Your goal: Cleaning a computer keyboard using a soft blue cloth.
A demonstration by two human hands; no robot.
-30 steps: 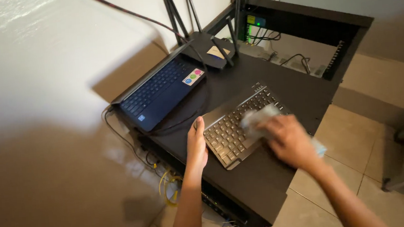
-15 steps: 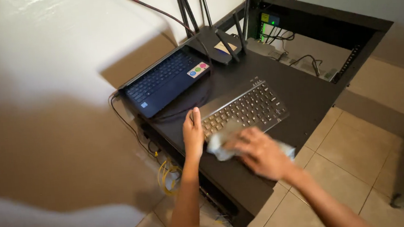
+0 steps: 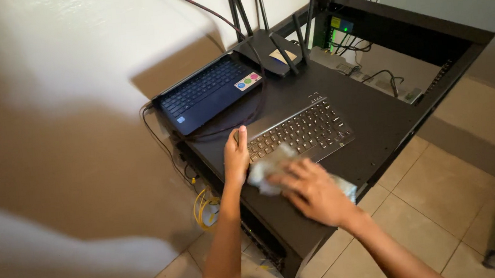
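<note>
right hand [image 3: 313, 189] hides cloth [image 3: 267, 170], keyboard [image 3: 303, 130] corner

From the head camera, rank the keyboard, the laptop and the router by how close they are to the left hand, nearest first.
1. Keyboard: the left hand rests against its near-left end.
2. Laptop: open, farther back and to the left, by the wall.
3. Router: black, with upright antennas, at the back of the black table.
</note>
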